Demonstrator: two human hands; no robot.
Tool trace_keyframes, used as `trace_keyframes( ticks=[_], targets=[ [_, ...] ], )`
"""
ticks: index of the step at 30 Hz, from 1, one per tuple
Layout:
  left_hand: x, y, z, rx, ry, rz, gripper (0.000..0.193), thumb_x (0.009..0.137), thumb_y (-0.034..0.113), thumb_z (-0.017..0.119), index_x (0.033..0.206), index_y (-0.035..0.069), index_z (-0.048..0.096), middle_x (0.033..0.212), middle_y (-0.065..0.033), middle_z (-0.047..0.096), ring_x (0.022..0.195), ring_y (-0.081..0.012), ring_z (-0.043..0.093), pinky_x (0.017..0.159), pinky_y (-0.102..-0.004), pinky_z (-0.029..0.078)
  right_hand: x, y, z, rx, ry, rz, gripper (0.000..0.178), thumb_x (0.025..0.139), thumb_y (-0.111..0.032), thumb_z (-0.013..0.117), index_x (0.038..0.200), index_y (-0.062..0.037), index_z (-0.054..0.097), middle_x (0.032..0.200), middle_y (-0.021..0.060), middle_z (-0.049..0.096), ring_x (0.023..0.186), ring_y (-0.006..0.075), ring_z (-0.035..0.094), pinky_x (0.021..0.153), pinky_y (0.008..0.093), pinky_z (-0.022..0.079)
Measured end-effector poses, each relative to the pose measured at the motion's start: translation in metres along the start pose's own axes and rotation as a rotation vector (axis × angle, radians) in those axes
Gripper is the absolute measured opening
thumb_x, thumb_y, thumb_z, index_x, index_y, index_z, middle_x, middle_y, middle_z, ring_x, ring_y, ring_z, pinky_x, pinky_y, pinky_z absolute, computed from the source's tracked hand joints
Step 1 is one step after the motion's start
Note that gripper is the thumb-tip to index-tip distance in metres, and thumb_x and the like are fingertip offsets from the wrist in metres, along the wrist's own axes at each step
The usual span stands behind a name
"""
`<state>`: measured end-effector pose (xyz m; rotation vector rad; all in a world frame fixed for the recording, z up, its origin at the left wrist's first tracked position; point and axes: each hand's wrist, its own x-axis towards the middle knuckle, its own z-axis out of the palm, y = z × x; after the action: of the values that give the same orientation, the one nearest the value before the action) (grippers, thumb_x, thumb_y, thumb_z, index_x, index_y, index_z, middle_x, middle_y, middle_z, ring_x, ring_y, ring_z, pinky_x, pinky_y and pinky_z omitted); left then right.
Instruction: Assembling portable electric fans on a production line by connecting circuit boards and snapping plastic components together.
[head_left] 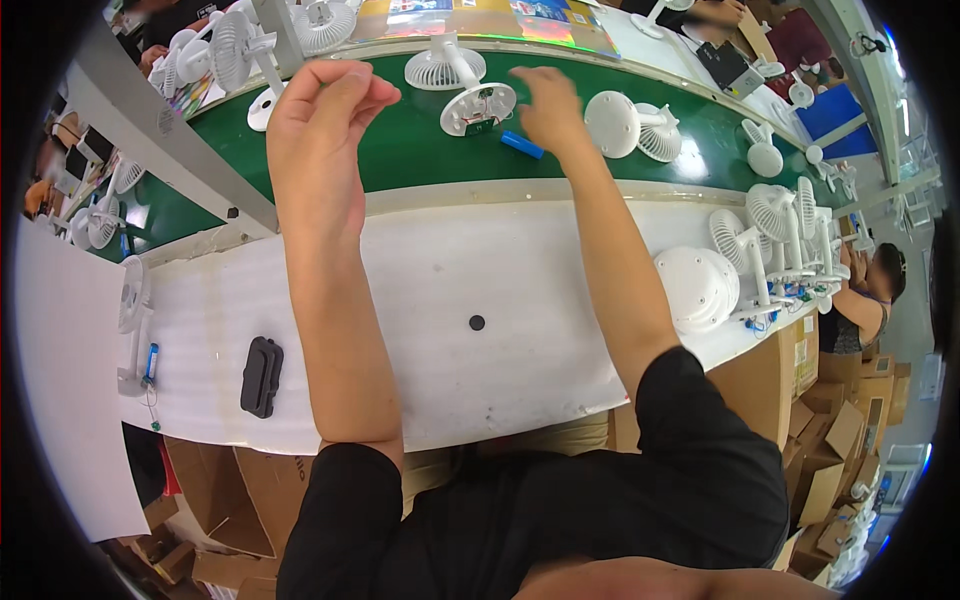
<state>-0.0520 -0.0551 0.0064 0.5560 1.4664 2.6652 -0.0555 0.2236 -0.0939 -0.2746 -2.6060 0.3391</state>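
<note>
Head view: I've the open-based fan [467, 76], long axis slanting away left; right hand [552, 108], nearer, spread loose at its right; left hand [316, 130] opposite, pinched, contents unclear.

Wearer's hands [318, 135] [552, 112]: two; white fans [445, 68]: over ten; black case [262, 377]: one; small black disc [477, 323]: one.

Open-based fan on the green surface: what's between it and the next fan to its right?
In the head view, a blue cylinder and the right hand show between them.
</note>
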Motion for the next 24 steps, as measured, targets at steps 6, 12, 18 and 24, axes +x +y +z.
trace_keyframes(
  ticks=[6,12,18,24],
  targets=[
    [0.012,-0.007,-0.008,0.359,-0.061,-0.007,0.015,0.088,0.012,0.063,0.098,0.000,0.064,0.084,-0.0095,0.065,0.083,-0.0195,0.062,0.083,-0.0283,0.049,0.017,-0.025,-0.019,0.451,-0.395,0.100,0.037,0.082,-0.003,0.064,0.120,-0.0047,0.064,0.098,0.0128,0.069,0.085,0.0245,0.067,0.076,0.0348,0.057],
    [-0.002,-0.029,0.003,0.854,-0.176,0.134,0.029,0.084,0.015,0.069,0.107,0.001,0.061,0.104,-0.0122,0.061,0.094,-0.0238,0.059,0.085,-0.0318,0.049,-0.026,-0.090,-0.095,0.917,-0.257,0.345,0.031,0.088,0.000,0.057,0.119,0.0009,0.060,0.092,0.0143,0.067,0.078,0.0174,0.064,0.066,0.0266,0.056],
    [-0.024,-0.025,0.033,0.843,-0.384,0.220,0.045,0.080,0.010,0.071,0.122,0.005,0.055,0.119,-0.0121,0.057,0.101,-0.0257,0.056,0.089,-0.0370,0.046,-0.065,-0.101,-0.136,0.942,-0.236,0.310,0.035,0.088,0.003,0.055,0.123,0.0010,0.053,0.095,0.0170,0.066,0.080,0.0184,0.063,0.067,0.0266,0.056],
    [-0.031,-0.029,0.053,0.834,-0.308,0.194,0.042,0.076,0.008,0.074,0.115,0.004,0.057,0.110,-0.0102,0.059,0.099,-0.0253,0.055,0.088,-0.0355,0.045,-0.068,-0.085,-0.147,0.935,-0.278,0.276,0.040,0.087,0.005,0.055,0.126,0.0005,0.048,0.097,0.0166,0.065,0.080,0.0185,0.063,0.067,0.0274,0.056]
  ],
)
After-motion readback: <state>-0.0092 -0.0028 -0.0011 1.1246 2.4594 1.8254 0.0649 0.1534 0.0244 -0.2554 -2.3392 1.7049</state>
